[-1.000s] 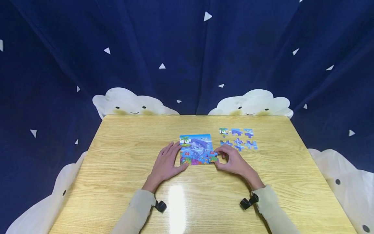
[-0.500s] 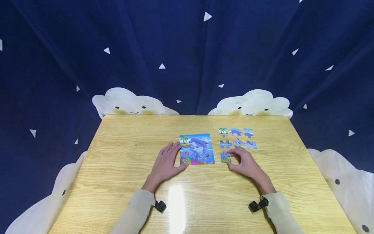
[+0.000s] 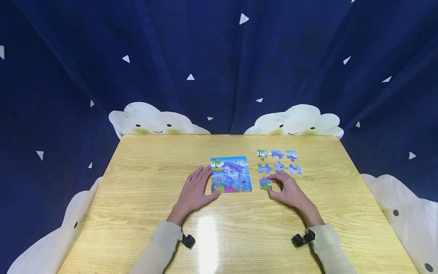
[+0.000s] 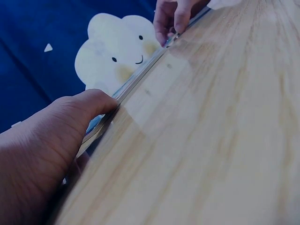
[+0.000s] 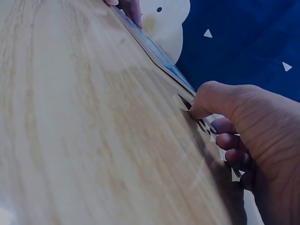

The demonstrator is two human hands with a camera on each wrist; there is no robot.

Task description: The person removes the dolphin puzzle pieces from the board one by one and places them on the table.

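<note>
A square picture board (image 3: 236, 182) with a dolphin, palm tree and coral lies on the table. My left hand (image 3: 196, 191) rests along its left side, fingers extended at the edge and thumb (image 4: 98, 101) against the near edge. To the right of the board, my right hand (image 3: 286, 190) pinches a jigsaw puzzle piece (image 3: 265, 184) showing a red crab and green coral, between thumb and fingers. This piece sits just below the left end of the loose pieces. In the right wrist view, the right thumb (image 5: 201, 105) hides most of the piece.
Two rows of loose jigsaw pieces (image 3: 278, 155) lie beyond the right hand, the nearer row partly covered by it. The wooden table (image 3: 154, 156) ends at a dark blue curtain (image 3: 212, 49) with white triangles and clouds.
My right hand has moved right with the crab piece, from the board's lower right corner to below the loose pieces. Since half a second ago it has stayed put. The left hand has not moved.
</note>
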